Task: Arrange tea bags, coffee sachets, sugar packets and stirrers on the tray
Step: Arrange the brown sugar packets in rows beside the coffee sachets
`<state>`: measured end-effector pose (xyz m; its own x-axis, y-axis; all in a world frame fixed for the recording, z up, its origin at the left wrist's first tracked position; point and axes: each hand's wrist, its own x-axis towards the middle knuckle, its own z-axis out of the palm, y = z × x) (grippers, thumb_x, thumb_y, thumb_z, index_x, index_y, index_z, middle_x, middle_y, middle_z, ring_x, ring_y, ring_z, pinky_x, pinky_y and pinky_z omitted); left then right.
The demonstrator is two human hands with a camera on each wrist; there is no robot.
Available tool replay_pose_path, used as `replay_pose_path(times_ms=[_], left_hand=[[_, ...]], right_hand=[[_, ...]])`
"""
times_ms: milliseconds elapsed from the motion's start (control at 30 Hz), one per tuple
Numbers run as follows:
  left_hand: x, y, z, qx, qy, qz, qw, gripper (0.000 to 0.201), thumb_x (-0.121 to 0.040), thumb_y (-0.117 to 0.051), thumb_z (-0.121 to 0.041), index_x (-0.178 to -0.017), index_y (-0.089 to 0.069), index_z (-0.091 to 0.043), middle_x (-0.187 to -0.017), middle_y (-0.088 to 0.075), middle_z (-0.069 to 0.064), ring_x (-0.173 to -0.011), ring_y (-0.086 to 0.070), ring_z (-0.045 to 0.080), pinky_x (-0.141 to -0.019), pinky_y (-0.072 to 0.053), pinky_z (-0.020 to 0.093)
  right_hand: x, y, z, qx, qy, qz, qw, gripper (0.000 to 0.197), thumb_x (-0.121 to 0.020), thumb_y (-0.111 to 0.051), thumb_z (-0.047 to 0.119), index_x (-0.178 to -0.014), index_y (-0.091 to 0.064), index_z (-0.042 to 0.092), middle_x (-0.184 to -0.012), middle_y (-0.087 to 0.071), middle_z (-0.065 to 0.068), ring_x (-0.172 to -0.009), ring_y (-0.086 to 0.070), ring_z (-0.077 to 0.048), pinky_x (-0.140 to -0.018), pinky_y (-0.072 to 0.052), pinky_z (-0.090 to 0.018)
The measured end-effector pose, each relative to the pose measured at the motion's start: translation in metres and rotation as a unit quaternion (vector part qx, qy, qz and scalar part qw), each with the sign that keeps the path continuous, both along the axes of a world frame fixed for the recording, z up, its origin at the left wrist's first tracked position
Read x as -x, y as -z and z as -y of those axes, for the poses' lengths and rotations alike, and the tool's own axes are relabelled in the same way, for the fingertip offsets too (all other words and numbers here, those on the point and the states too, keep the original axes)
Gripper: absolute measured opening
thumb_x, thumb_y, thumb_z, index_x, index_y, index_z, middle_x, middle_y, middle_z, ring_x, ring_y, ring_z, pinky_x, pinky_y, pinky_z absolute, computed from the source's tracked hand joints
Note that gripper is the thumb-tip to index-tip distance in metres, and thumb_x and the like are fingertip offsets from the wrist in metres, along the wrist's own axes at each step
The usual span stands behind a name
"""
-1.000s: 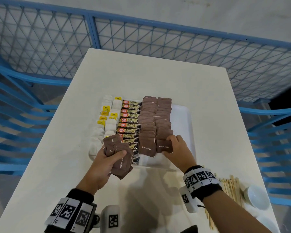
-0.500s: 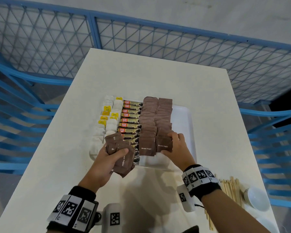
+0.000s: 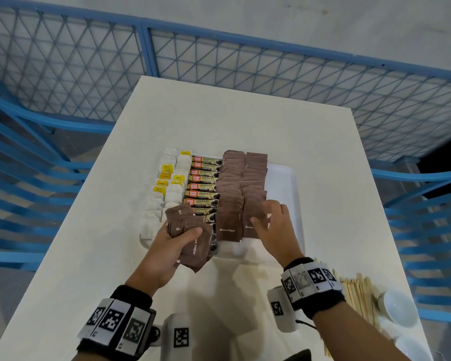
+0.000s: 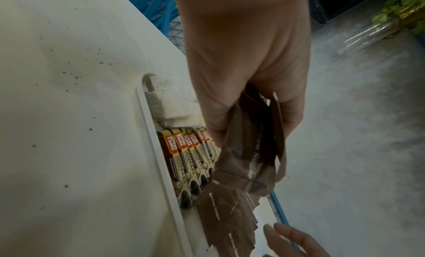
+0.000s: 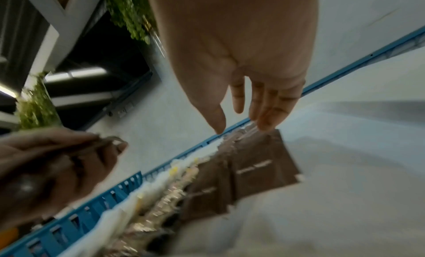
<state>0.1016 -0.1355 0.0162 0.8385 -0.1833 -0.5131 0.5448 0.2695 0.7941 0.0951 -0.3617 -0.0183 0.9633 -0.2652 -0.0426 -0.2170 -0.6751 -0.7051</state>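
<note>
A white tray [image 3: 284, 183] holds tea bags [image 3: 172, 196] on the left, then coffee sachets [image 3: 205, 185], then two rows of brown sugar packets [image 3: 231, 186]. My left hand [image 3: 167, 250] grips a loose stack of brown sugar packets [image 3: 193, 246] over the tray's near left corner; the left wrist view shows the fingers [image 4: 289, 115] curled round the stack [image 4: 248, 161]. My right hand [image 3: 264, 214] hovers with straight, spread fingers [image 5: 264, 112] just above the nearest packet [image 5: 264, 162] of the right row, holding nothing. Wooden stirrers [image 3: 357, 290] lie on the table at the near right.
White cups [image 3: 397, 306] stand beside the stirrers at the table's near right corner. The tray's right strip is bare white plastic. A blue mesh fence [image 3: 219, 63] surrounds the white table [image 3: 219, 121] on the far and both side edges.
My right hand has let go of the nearest packet in the right sugar row and lifted off with its fingers spread. The left hand keeps its stack, almost still.
</note>
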Motion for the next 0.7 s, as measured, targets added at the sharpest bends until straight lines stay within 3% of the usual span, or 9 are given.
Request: replay_pose_path(times_ms=[100, 233, 333, 467, 567, 633, 700], left_hand=[[0.0, -0.002, 0.003, 0.006, 0.003, 0.007, 1.0, 0.024, -0.085, -0.057, 0.004, -0.103, -0.062, -0.011, -0.078, -0.074, 0.001, -0.071, -0.071, 0.014, -0.055, -0.056, 0.027], [0.001, -0.004, 0.008, 0.012, 0.001, 0.01, 1.0, 0.025, -0.083, -0.059, 0.002, -0.108, -0.062, -0.005, -0.084, -0.074, 0.004, -0.075, -0.07, 0.016, -0.058, -0.056, 0.027], [0.003, -0.004, 0.01, 0.022, 0.003, 0.009, 1.0, 0.031, -0.08, -0.063, -0.006, -0.111, -0.061, -0.003, -0.091, -0.073, 0.01, -0.082, -0.07, 0.02, -0.061, -0.056, 0.029], [0.005, -0.006, 0.009, 0.033, 0.023, 0.008, 0.999, 0.042, -0.07, -0.065, -0.022, -0.111, -0.061, -0.01, -0.103, -0.071, 0.014, -0.093, -0.068, 0.027, -0.067, -0.058, 0.035], [0.005, -0.007, 0.002, 0.052, 0.049, 0.01, 0.997, 0.032, -0.074, -0.067, -0.014, -0.105, -0.062, -0.011, -0.094, -0.073, 0.009, -0.083, -0.071, 0.021, -0.062, -0.058, 0.034], [0.005, -0.005, -0.003, 0.068, 0.055, 0.007, 0.996, 0.043, -0.072, -0.07, -0.003, -0.113, -0.059, -0.008, -0.096, -0.073, 0.009, -0.084, -0.071, 0.02, -0.063, -0.057, 0.032], [0.006, -0.005, -0.008, 0.077, 0.057, 0.004, 0.995, 0.051, -0.072, -0.063, 0.006, -0.121, -0.055, -0.005, -0.097, -0.073, 0.009, -0.085, -0.07, 0.021, -0.065, -0.057, 0.031]], right_hand=[[0.004, -0.021, -0.019, -0.079, -0.069, -0.038, 0.994, 0.017, -0.091, -0.056, 0.031, -0.095, -0.058, 0.014, -0.084, -0.059, 0.001, -0.074, -0.056, -0.01, -0.069, -0.045, -0.015], [0.018, -0.042, -0.048, -0.252, -0.164, -0.126, 0.946, 0.027, -0.088, -0.051, 0.046, -0.081, -0.056, 0.02, -0.075, -0.06, 0.004, -0.064, -0.056, -0.003, -0.06, -0.043, -0.014], [0.021, -0.036, -0.061, -0.275, -0.173, -0.126, 0.937, 0.022, -0.08, -0.068, 0.036, -0.08, -0.053, 0.021, -0.072, -0.056, 0.011, -0.061, -0.05, 0.003, -0.057, -0.041, -0.011], [0.02, -0.03, -0.066, -0.336, -0.151, -0.136, 0.92, 0.02, -0.08, -0.072, 0.02, -0.083, -0.052, 0.015, -0.077, -0.06, 0.0, -0.065, -0.056, -0.008, -0.055, -0.047, -0.019], [0.02, -0.033, -0.065, -0.401, -0.138, -0.149, 0.893, 0.013, -0.083, -0.067, 0.011, -0.088, -0.056, 0.011, -0.081, -0.063, -0.004, -0.065, -0.062, -0.01, -0.057, -0.053, -0.021], [0.02, -0.035, -0.063, -0.44, -0.124, -0.153, 0.876, 0.012, -0.085, -0.063, 0.005, -0.095, -0.057, 0.006, -0.085, -0.064, -0.006, -0.068, -0.065, -0.01, -0.06, -0.055, -0.021], [0.019, -0.035, -0.061, -0.467, -0.111, -0.148, 0.865, 0.012, -0.086, -0.06, 0.001, -0.097, -0.058, 0.005, -0.087, -0.066, -0.007, -0.072, -0.066, -0.01, -0.066, -0.057, -0.023]])
